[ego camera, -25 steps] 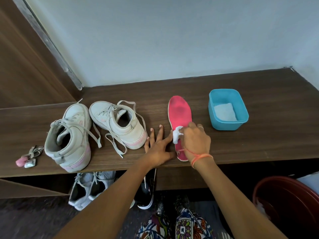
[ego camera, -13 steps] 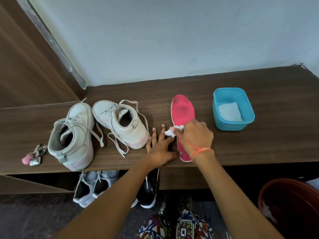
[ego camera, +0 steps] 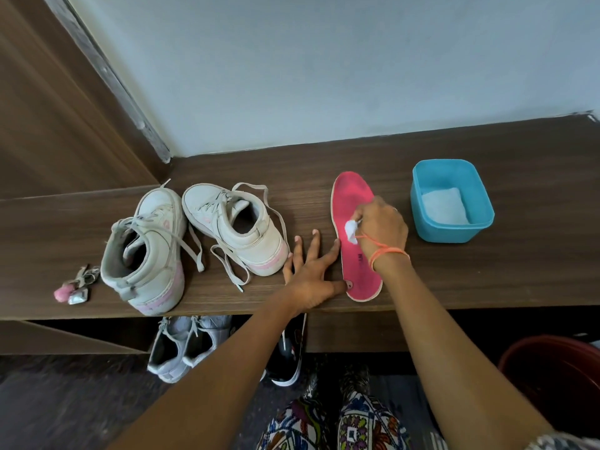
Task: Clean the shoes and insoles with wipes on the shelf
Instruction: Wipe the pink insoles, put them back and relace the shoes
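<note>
Pink insole [ego camera: 352, 196], cream-edged with dark print near the heel, lies flat on the wooden shelf [ego camera: 487, 271] just left of the blue tub [ego camera: 448, 232]. My right hand [ego camera: 383, 225] pinches a crumpled white wipe [ego camera: 350, 227] against its middle; my left hand [ego camera: 308, 274], fingers spread flat, touches its edge.

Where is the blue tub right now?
In the head view, the blue tub sits on the right side of the wooden shelf, just right of the pink insole and the right hand holding a wipe on it.
</note>
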